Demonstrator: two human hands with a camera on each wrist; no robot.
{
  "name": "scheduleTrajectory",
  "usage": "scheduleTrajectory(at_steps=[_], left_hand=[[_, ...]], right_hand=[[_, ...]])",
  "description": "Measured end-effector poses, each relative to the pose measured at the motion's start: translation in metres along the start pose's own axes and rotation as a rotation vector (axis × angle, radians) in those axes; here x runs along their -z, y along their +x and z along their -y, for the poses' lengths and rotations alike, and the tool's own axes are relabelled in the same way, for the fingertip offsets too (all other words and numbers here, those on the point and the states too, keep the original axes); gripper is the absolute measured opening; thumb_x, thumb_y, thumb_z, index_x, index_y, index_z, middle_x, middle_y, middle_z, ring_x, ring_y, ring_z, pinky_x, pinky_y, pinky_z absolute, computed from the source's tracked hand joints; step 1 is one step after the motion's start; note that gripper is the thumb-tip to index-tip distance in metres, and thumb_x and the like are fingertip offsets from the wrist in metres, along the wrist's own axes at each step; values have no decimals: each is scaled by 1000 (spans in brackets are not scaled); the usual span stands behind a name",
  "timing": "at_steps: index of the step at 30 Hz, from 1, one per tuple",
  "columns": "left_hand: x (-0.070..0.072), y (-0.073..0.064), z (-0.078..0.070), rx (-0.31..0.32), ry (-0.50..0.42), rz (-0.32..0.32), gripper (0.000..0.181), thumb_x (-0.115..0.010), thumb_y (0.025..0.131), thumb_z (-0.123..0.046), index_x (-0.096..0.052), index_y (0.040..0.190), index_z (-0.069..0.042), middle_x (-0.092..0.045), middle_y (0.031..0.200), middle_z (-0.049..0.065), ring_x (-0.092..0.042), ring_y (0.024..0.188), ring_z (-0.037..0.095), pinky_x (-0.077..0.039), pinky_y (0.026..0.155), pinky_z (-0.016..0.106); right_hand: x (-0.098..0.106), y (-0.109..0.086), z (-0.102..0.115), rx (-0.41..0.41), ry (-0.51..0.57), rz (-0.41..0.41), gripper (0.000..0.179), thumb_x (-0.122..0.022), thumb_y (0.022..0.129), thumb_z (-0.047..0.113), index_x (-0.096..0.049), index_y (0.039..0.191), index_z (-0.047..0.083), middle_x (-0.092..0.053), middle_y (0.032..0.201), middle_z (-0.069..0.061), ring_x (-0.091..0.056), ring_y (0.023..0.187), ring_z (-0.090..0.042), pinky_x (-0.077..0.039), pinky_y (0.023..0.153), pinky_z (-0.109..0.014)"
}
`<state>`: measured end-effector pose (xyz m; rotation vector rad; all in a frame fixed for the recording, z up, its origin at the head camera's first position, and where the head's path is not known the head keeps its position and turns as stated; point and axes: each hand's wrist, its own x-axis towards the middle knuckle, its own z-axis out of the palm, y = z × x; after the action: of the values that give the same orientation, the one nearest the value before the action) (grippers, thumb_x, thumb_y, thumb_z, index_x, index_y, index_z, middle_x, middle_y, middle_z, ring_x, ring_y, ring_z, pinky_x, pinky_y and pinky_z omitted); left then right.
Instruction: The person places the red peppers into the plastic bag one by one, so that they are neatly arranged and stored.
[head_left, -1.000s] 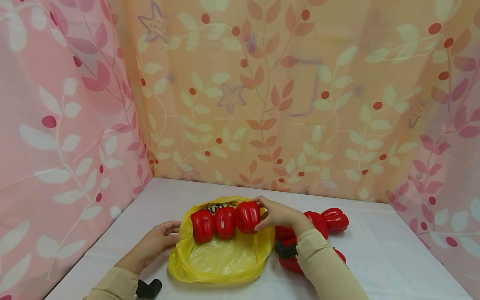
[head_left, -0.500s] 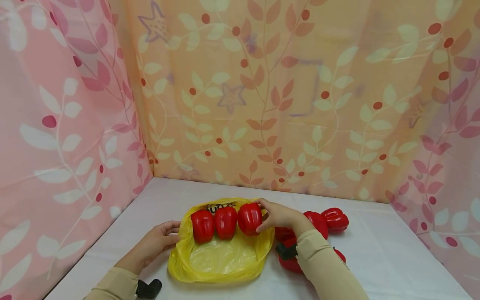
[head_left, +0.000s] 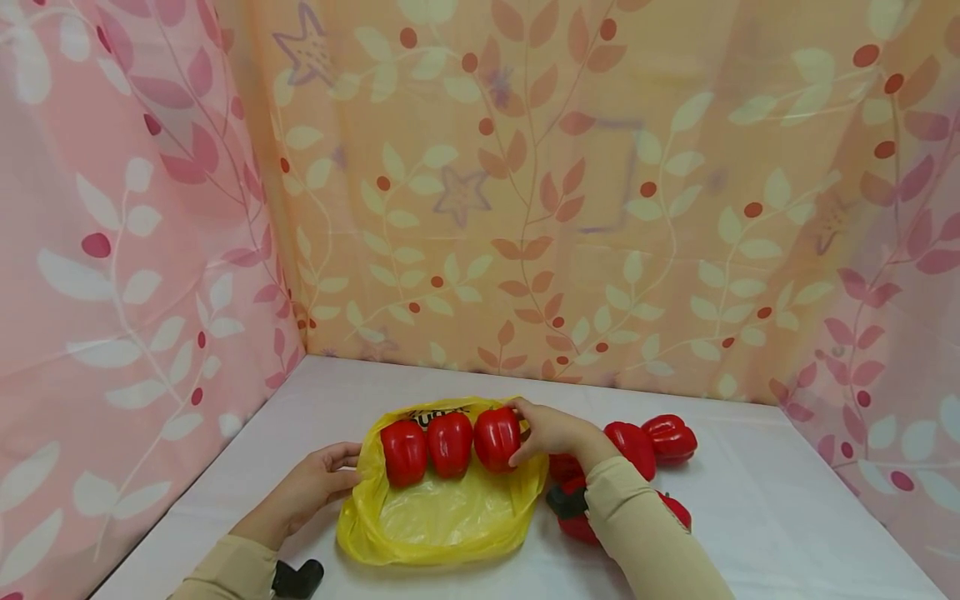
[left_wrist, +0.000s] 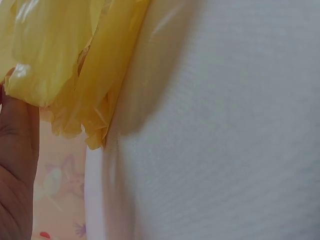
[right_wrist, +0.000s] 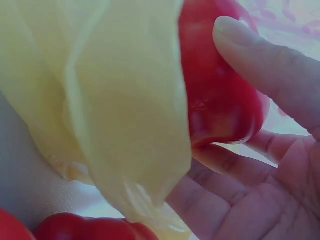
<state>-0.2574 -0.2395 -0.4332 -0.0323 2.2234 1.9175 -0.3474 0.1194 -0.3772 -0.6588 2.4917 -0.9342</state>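
Observation:
A yellow plastic bag [head_left: 442, 521] lies on the white table with its mouth spread open. Three red bell peppers sit in a row along its far inner side: a left pepper [head_left: 405, 454], a middle pepper [head_left: 450, 444] and a right pepper [head_left: 495, 440]. My right hand [head_left: 555, 429] grips the right pepper; in the right wrist view the thumb presses the pepper's [right_wrist: 222, 95] side and fingers lie beneath it, partly behind the bag. At the bag's left rim, my left hand [head_left: 318, 487] holds the plastic, whose crumpled edge [left_wrist: 55, 75] hangs over the fingers.
More red bell peppers [head_left: 670, 440] lie right of the bag, some partly hidden behind the right forearm. Black wrist devices [head_left: 298, 578] show at both sleeves. Pink and orange floral cloth walls [head_left: 525, 167] stand around the table [head_left: 750, 517].
The right pepper has moved slightly right and down with my right hand, opening a small gap from the middle pepper. My left hand has stayed at the bag's rim.

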Motion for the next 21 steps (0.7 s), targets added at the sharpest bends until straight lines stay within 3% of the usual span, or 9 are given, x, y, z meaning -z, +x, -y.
scheduleTrajectory(at_steps=[21], left_hand=[[-1,-1,0,-31,12,20,53,-65,83,-11,-43,129,3,-56,112,11,-58,95,19,-51,83,34]], right_hand=[[-9,6,-1,-102,-37,20,87,-82,63,31,-35,136,22,-48,128,-2,-42,118,-25,-38,96,-52]])
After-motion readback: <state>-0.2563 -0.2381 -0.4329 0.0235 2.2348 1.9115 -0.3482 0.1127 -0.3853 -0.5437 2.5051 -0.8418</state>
